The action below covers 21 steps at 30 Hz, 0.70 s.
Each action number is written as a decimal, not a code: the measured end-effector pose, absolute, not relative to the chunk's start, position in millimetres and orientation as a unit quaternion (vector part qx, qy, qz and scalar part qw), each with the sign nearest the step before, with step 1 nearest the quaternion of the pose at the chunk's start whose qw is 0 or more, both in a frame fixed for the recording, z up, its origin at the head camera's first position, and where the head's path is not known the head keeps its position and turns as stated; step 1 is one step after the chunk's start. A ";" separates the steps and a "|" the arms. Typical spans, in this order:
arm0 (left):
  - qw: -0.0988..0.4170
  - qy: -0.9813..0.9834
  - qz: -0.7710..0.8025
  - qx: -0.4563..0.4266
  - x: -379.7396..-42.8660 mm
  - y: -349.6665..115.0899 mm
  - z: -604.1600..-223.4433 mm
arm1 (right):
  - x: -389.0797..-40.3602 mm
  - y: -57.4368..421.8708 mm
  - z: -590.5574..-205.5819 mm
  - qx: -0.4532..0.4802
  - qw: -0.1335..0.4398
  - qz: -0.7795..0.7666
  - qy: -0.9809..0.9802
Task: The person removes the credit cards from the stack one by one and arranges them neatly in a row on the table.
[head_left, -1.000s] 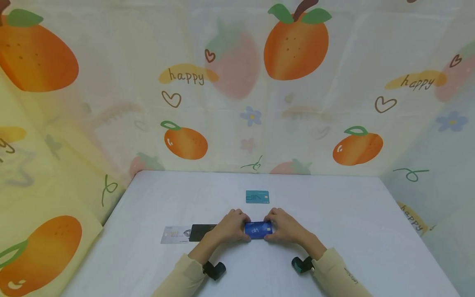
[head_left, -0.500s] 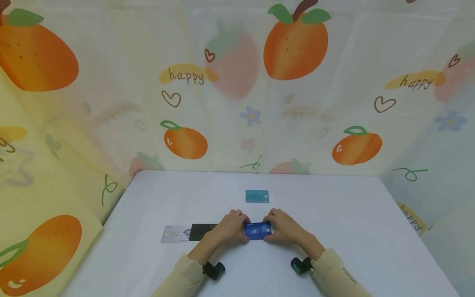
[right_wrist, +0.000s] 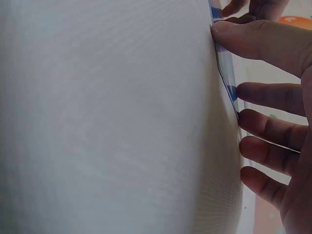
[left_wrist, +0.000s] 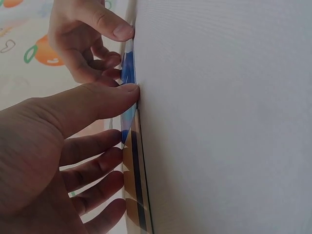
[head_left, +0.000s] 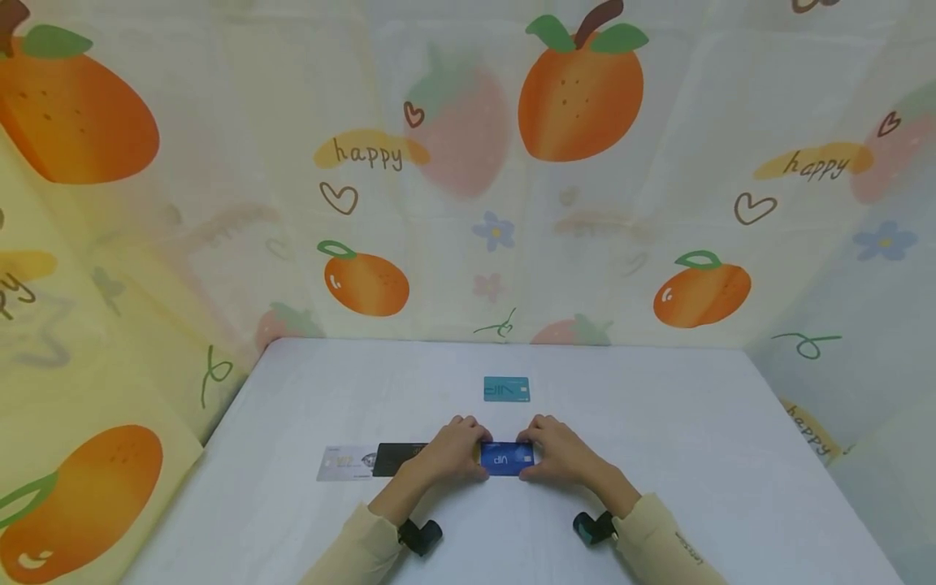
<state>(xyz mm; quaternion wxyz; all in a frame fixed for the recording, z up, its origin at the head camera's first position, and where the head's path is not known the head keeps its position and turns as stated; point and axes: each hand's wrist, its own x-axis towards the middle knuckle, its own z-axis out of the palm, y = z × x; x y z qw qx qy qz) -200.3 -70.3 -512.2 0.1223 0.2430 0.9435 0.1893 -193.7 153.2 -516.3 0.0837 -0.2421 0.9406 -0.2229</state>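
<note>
A blue card (head_left: 507, 460) marked VIP lies flat on the white table (head_left: 658, 422), its text upside down in the head view. At its left end my left hand (head_left: 457, 449) grips it, thumb on the near edge and fingertips at the far edge. My right hand (head_left: 561, 452) holds the right end the same way. In the left wrist view the left thumb (left_wrist: 124, 92) presses close to the tabletop, and the lower fingers overlap a dark card edge (left_wrist: 139, 185). A black card (head_left: 398, 459) lies left of the blue one, partly hidden behind the left hand.
Left of the black card lies a silver-grey card (head_left: 344, 463), its right end overlapped by the black one. A teal VIP card (head_left: 506, 389) rests farther back, beyond the blue card. A fruit-printed cloth (head_left: 453, 268) stands behind and beside the table.
Both hands and the blue card have shifted slightly toward the person and a little left, bringing the card about level with the black one. The other cards stay put.
</note>
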 end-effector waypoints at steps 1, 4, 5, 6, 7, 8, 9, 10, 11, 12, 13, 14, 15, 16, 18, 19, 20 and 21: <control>0.122 0.943 0.191 0.243 -200.3 -70.4 -512.2 | -193.7 153.1 -516.6 -0.242 0.084 -0.222 0.941; 0.123 0.943 0.194 0.242 -199.6 -70.5 -511.3 | -193.4 153.0 -516.9 -0.243 0.083 -0.221 0.941; 0.124 0.943 0.194 0.241 -199.3 -70.4 -510.9 | -193.3 153.0 -517.0 -0.244 0.083 -0.220 0.941; 0.124 0.943 0.194 0.240 -199.1 -70.3 -510.6 | -193.2 153.0 -516.8 -0.244 0.083 -0.220 0.941; 0.125 0.943 0.194 0.240 -198.9 -70.3 -510.6 | -193.0 152.9 -516.7 -0.244 0.083 -0.222 0.940; 0.126 0.943 0.194 0.239 -198.8 -70.4 -510.3 | -193.0 152.9 -516.5 -0.244 0.084 -0.225 0.940; 0.126 0.943 0.194 0.240 -198.9 -70.5 -510.3 | -193.0 152.9 -516.4 -0.243 0.085 -0.228 0.939; 0.127 0.943 0.193 0.240 -198.8 -70.6 -510.2 | -193.1 153.0 -516.5 -0.242 0.086 -0.230 0.939; 0.126 0.943 0.193 0.241 -199.1 -70.6 -510.3 | -193.3 153.2 -516.4 -0.241 0.087 -0.233 0.938; 0.125 0.942 0.193 0.243 -199.6 -70.7 -510.6 | -193.6 153.5 -516.8 -0.240 0.088 -0.235 0.938; 0.124 0.942 0.192 0.245 -200.1 -70.8 -510.8 | -194.1 154.1 -517.3 -0.239 0.087 -0.237 0.937; 0.123 0.942 0.192 0.247 -200.5 -71.0 -511.1 | -194.6 154.6 -517.7 -0.238 0.087 -0.240 0.937; 0.124 0.941 0.193 0.249 -201.0 -71.4 -511.5 | -195.4 155.3 -518.2 -0.237 0.084 -0.240 0.938; 0.124 0.940 0.192 0.252 -201.8 -71.9 -511.9 | -196.2 156.1 -518.8 -0.237 0.079 -0.240 0.938; 0.126 0.938 0.199 0.255 -203.8 -74.0 -513.0 | -198.0 157.9 -520.1 -0.236 0.069 -0.242 0.939; 0.129 0.937 0.204 0.253 -205.0 -75.2 -513.5 | -198.9 158.9 -520.4 -0.234 0.066 -0.245 0.939; 0.132 0.936 0.212 0.250 -206.3 -76.8 -513.8 | -199.6 160.0 -520.4 -0.232 0.064 -0.247 0.939; 0.133 0.935 0.217 0.248 -207.9 -78.5 -514.1 | -200.5 161.1 -520.9 -0.229 0.061 -0.248 0.939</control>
